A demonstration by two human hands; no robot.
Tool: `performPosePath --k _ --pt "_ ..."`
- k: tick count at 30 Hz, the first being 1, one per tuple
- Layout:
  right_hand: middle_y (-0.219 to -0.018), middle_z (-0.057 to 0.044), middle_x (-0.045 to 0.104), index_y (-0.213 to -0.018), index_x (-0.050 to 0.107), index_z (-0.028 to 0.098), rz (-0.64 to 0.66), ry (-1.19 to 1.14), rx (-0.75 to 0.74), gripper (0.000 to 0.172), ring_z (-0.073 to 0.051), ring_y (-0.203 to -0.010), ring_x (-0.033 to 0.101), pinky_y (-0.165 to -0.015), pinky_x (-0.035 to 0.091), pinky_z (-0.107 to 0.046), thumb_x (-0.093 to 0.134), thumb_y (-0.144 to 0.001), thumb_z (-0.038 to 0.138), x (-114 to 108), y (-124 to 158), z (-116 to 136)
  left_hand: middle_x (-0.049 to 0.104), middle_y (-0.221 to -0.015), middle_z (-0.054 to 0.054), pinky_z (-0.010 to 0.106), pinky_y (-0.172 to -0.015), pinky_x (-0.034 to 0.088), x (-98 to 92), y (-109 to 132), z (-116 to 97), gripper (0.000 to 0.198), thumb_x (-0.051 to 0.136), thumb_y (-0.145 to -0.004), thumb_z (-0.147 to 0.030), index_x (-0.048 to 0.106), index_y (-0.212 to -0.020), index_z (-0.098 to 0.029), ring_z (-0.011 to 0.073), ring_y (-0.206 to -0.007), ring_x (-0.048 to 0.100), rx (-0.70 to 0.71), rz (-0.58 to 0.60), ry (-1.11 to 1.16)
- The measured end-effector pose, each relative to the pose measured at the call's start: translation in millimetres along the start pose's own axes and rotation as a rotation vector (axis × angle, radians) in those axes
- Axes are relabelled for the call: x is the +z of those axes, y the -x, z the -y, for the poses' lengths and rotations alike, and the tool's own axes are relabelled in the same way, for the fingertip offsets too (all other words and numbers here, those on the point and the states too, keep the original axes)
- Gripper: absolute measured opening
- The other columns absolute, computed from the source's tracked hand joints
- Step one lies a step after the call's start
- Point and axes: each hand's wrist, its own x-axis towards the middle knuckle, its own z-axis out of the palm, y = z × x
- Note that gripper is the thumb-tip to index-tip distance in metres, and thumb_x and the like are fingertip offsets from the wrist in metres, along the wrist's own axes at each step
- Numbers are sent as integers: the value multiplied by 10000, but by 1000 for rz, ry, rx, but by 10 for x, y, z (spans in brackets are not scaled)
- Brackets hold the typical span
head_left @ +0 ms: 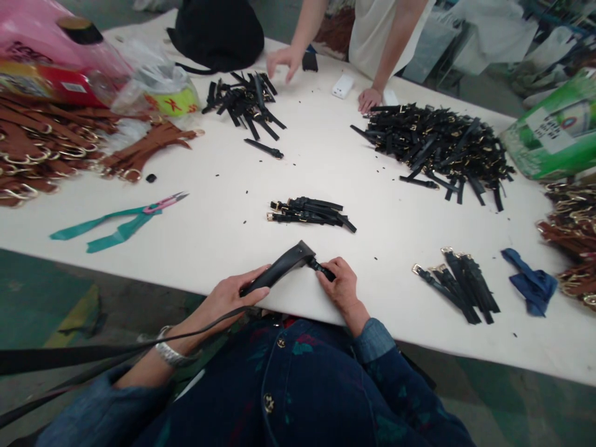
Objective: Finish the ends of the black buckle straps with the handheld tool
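Note:
My left hand (237, 293) is closed around a wide black leather strap (284, 266), which bends over at its far end. Long thin black tails trail from that hand toward the lower left. My right hand (342, 287) pinches a short black buckle strap (325, 269), whose tip meets the bent end of the wide strap. Just beyond my hands lies a small bundle of black buckle straps (311, 212). More short straps with gold buckles (459, 285) are laid out to the right of my right hand.
Pink-handled snips (158, 203) with green wrapping lie left. Black strap piles (437, 143) (244, 102) and brown straps (41, 143) cover parts of the white table (195, 248). Across it, a co-worker's hands (286, 61) rest or reach near a black hat (216, 34). A blue cloth (531, 282) lies right.

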Motion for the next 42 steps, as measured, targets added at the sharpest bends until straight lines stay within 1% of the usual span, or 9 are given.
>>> performPosePath --k 7,10,15,22,26,31,33,36,42 --pt "-865 -44 643 -929 716 224 1 1 8 161 -180 -815 599 -743 492 -300 633 -827 318 29 12 -19 619 -1366 -9 381 -1070 427 -29 137 63 634 585 -848 -557 519 -1407 -265 313 -1255 558 -33 63 40" --pt "-861 -44 641 -923 715 225 3 -14 12 152 -183 -824 596 -752 492 -301 634 -826 310 32 11 -11 632 -1350 -7 371 -1057 434 -35 159 19 631 572 -861 -547 496 -1425 -276 306 -1217 587 -52 65 -10" --pt "-863 -44 634 -912 714 222 2 -30 28 147 -181 -815 596 -745 495 -299 633 -820 302 0 -3 34 625 -1359 9 359 -1040 437 2 -17 -136 627 542 -871 -546 500 -1425 -255 304 -1204 588 -1 40 -95" --pt "-877 -52 638 -921 717 209 1 -11 13 160 -185 -823 601 -754 491 -304 628 -823 300 -4 3 42 639 -1338 55 402 -1033 439 87 -231 -163 641 504 -854 -538 523 -1409 -217 320 -1179 608 -6 -39 -230" --pt "-874 -53 640 -926 720 206 -4 -3 20 166 -181 -818 599 -752 489 -300 626 -829 304 -2 11 46 603 -1380 60 411 -1049 431 13 -240 -175 688 470 -847 -575 524 -1407 -179 328 -1232 573 -17 -74 -236" --pt "-869 -53 640 -928 724 206 8 -1 25 172 -181 -813 601 -751 487 -302 626 -827 307 -16 4 61 724 -1190 2 383 -893 547 -102 -65 -65 713 474 -845 -620 491 -1432 -216 319 -1059 679 -98 -74 -167" --pt "-871 -55 641 -931 723 205 10 -4 29 175 -184 -816 602 -750 488 -304 627 -826 307 -16 1 59 672 -1288 12 369 -953 523 -111 24 14 728 501 -829 -627 508 -1419 -202 320 -1141 640 -90 -71 -145" --pt "-866 -55 641 -928 722 204 7 -8 30 177 -186 -811 600 -747 490 -307 626 -828 315 -9 0 49 571 -1413 30 357 -1089 416 -88 118 105 749 523 -819 -625 509 -1417 -174 301 -1276 546 -81 -43 -135" --pt "-859 -50 637 -923 720 206 4 -23 26 166 -183 -811 596 -755 490 -306 630 -823 304 -2 -5 35 588 -1396 31 379 -1118 384 -18 122 89 723 497 -828 -614 507 -1420 -198 287 -1256 566 -96 31 -207"
